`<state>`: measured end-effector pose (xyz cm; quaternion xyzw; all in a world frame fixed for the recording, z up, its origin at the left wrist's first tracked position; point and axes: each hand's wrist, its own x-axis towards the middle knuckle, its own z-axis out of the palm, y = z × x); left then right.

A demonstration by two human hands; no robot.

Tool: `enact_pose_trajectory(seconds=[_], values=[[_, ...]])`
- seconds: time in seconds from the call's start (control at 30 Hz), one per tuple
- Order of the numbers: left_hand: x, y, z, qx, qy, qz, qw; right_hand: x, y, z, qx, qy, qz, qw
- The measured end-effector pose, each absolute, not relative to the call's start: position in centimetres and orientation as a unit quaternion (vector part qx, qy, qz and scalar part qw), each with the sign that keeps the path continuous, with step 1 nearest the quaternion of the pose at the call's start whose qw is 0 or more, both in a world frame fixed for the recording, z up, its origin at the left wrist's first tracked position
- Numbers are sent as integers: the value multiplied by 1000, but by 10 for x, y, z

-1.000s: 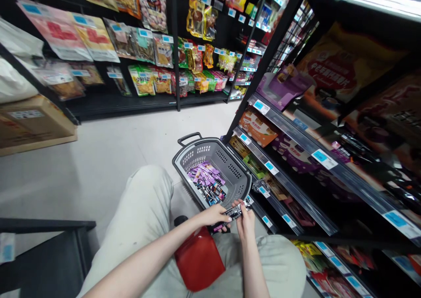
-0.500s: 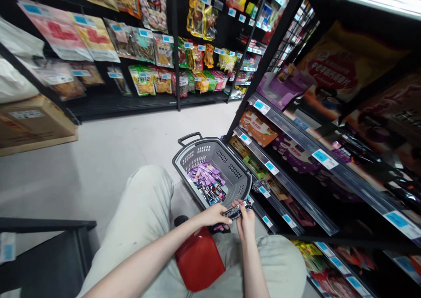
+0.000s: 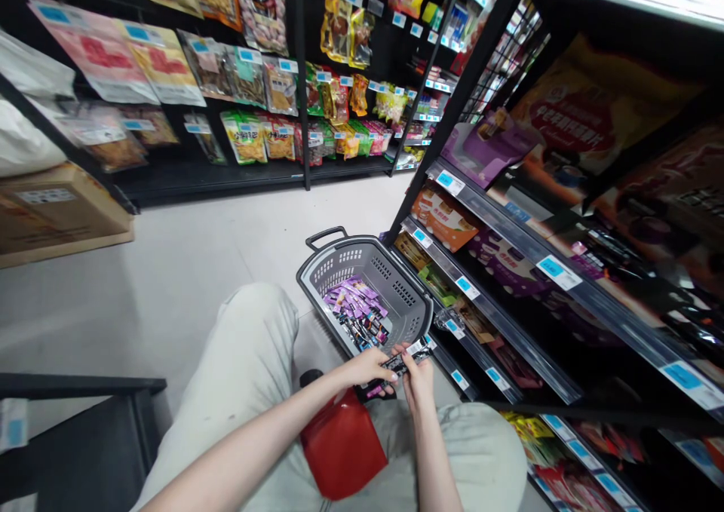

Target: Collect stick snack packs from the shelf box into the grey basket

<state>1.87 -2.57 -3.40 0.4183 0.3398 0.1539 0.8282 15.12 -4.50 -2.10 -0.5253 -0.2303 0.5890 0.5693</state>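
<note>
Between both hands are narrow black snack packets (image 3: 419, 351), held just above the near end of a grey shopping basket (image 3: 408, 301). My left hand (image 3: 370, 369) is closed round their lower end, with a dark packet showing purple below its fingers. My right hand (image 3: 415, 376) pinches the packets nearer their upper right end; how many there are I cannot tell. Inside the basket lie purple packets (image 3: 354, 298) in a loose pile and black packets (image 3: 362, 331) on the side closer to me. Under my left forearm is a red object (image 3: 344, 448), partly covered.
A shelf rack (image 3: 498, 316) with boxed and bagged snacks rises right beside the basket. Across the aisle floor (image 3: 226, 233) hang bagged snacks (image 3: 246, 139). A cardboard box (image 3: 62, 214) sits at the left, and a black shelf frame (image 3: 79, 387) stands at the lower left.
My right hand has slid a little left along the black packets, toward my left hand. More of their upper right end shows now. The basket has not moved.
</note>
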Motion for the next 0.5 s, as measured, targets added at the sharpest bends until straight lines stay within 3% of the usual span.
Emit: enact_pose_trajectory(seconds=[0.5], values=[[12, -24, -22, 450, 317, 118, 826, 155, -44, -19, -516, -204, 576, 601]])
